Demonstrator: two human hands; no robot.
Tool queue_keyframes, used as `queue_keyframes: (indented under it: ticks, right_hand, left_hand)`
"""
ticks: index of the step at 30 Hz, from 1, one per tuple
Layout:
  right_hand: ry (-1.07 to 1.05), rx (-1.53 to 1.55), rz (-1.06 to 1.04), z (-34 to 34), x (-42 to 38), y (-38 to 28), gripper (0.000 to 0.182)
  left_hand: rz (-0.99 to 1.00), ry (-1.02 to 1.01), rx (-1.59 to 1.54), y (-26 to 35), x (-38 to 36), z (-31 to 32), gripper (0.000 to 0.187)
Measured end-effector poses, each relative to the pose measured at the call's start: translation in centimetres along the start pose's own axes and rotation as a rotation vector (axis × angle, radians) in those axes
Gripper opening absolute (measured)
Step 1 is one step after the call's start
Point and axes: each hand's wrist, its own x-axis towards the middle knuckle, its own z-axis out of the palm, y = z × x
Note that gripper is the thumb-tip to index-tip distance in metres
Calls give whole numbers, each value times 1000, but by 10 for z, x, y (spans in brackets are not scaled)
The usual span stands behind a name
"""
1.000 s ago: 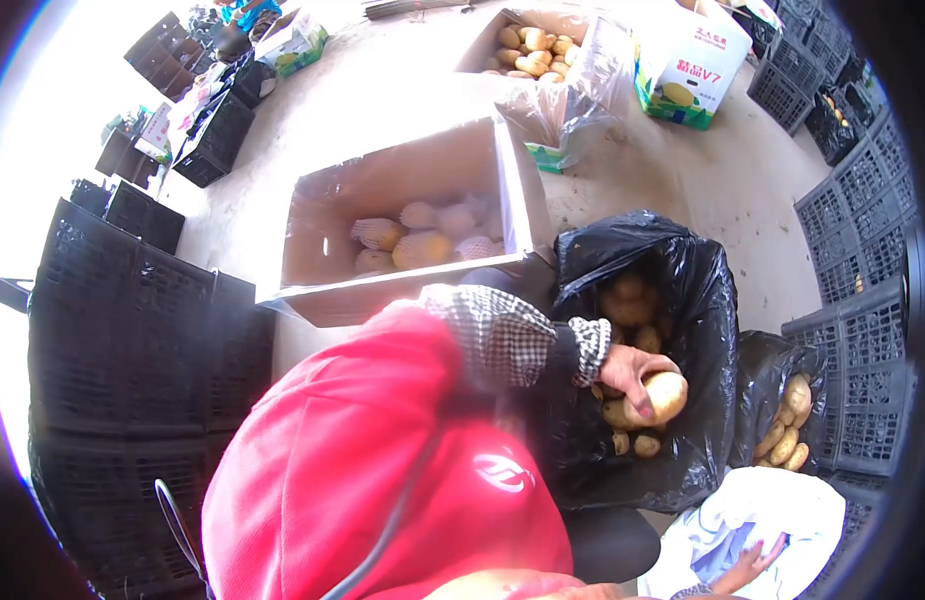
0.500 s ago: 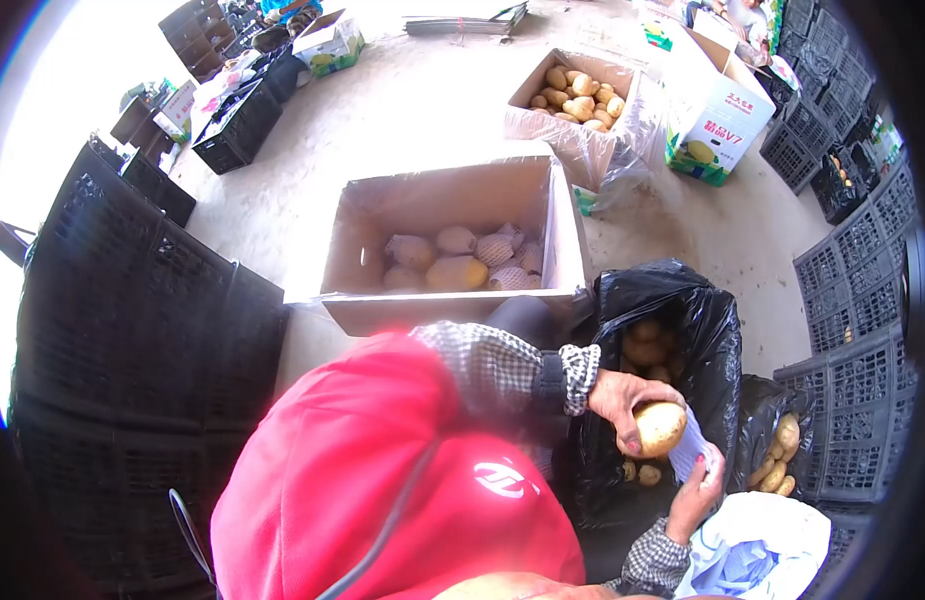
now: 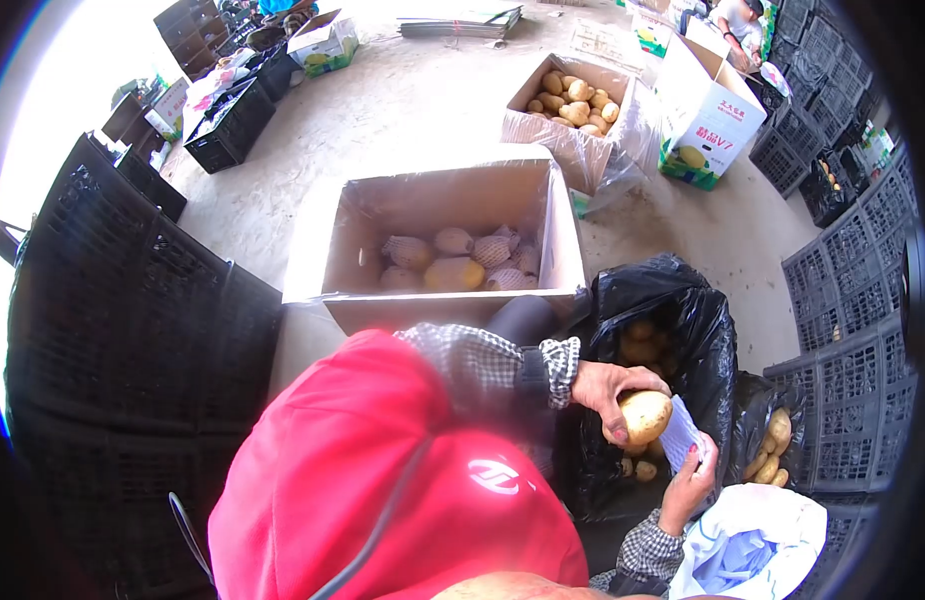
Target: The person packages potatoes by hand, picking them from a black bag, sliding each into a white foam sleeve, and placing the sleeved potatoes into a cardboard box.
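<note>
A large potato (image 3: 647, 417) is gripped by my left hand (image 3: 608, 392), above a crate lined with black plastic (image 3: 713, 350). Close to its right side, my right hand (image 3: 691, 482) pinches a white foam net sleeve (image 3: 680, 433), whose open end lies against the potato. More potatoes (image 3: 640, 345) rest in the black-lined crate below. Beside my right wrist stands a white bag (image 3: 803, 520) with bluish-white sleeves (image 3: 738, 563) inside. Ahead, a lined cardboard box (image 3: 443, 200) holds several potatoes (image 3: 454, 274), some in foam nets.
Farther off is another box of potatoes (image 3: 580, 100), next to a printed carton (image 3: 711, 115). Black crates (image 3: 133, 330) are stacked at the left, others (image 3: 853, 390) at the right. A smaller black bag with potatoes (image 3: 773, 445) sits right of the lined crate. A person (image 3: 740, 28) is at upper right.
Both hands have shifted slightly left in view with the potato and the sleeve. The view itself has moved a little. Both hands keep their hold.
</note>
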Motion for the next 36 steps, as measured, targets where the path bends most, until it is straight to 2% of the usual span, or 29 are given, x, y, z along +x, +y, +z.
queue_keyframes:
  ticks: [2,6,9,12,13,14,16,17,18,20,21,22,24,25,26,27,28,29,30,31,32,34,36]
  right_hand:
    - [-12,13,-60,8,2,-3,24]
    - [-6,13,-59,9,2,-2,27]
    - [-176,192,93,11,2,-27,28]
    - [-187,1327,475,7,7,-32,30]
    - [-299,1532,531,11,11,-32,35]
    - [-231,799,235,32,8,-25,41]
    - [-242,976,250,52,14,-21,36]
    - [-248,1064,260,61,18,-24,34]
    - [-179,1410,519,64,20,-24,28]
    - [-27,999,380,65,39,-44,23]
    - [-66,564,139,76,39,-55,20]
    - [-155,354,-106,88,39,-70,17]
    - [-261,436,-289,110,41,-93,14]
    - [-296,491,-289,112,45,-94,13]
    - [-325,546,-288,113,48,-93,11]
    - [-323,587,-239,113,50,-77,12]
    - [-311,667,-76,106,49,-67,13]
    - [-283,678,40,99,49,-53,14]
    - [-250,683,153,89,50,-38,15]
    - [-203,650,193,80,50,-22,17]
    - [-152,616,232,70,49,-6,18]
    - [-31,646,340,46,46,17,21]
    - [71,561,366,20,40,33,20]
  left_hand:
    - [-65,-64,-227,9,1,12,83]
    - [14,-144,-18,10,4,19,81]
    - [-2,-261,-220,10,8,24,82]
    - [-55,-168,-668,21,4,32,80]
    - [-74,-118,-781,20,2,31,74]
    - [-66,-68,-859,22,0,29,66]
    - [-81,-18,-900,18,1,21,63]
    - [-90,51,-788,24,-2,13,61]
    - [-108,126,-679,30,-10,2,59]
    - [-49,266,-244,18,-18,-20,51]
    - [-111,353,-242,4,-25,-31,48]
    - [-172,432,-231,-7,-31,-43,45]
    - [-109,465,-14,16,-54,-75,36]
    - [-331,538,134,27,-79,-90,33]
    - [-216,488,-97,7,-108,-117,33]
    - [-293,478,-94,43,-122,-127,37]
    - [-381,442,159,48,-148,-147,57]
    - [-497,462,70,29,-190,-176,53]
    - [-596,400,693,20,-225,-196,48]
    - [-825,336,1013,10,-263,-213,45]
    - [-1168,277,1038,4,-286,-227,46]
    - [-1353,393,1051,9,-290,-243,38]
    - [-1220,603,790,10,-237,-243,36]
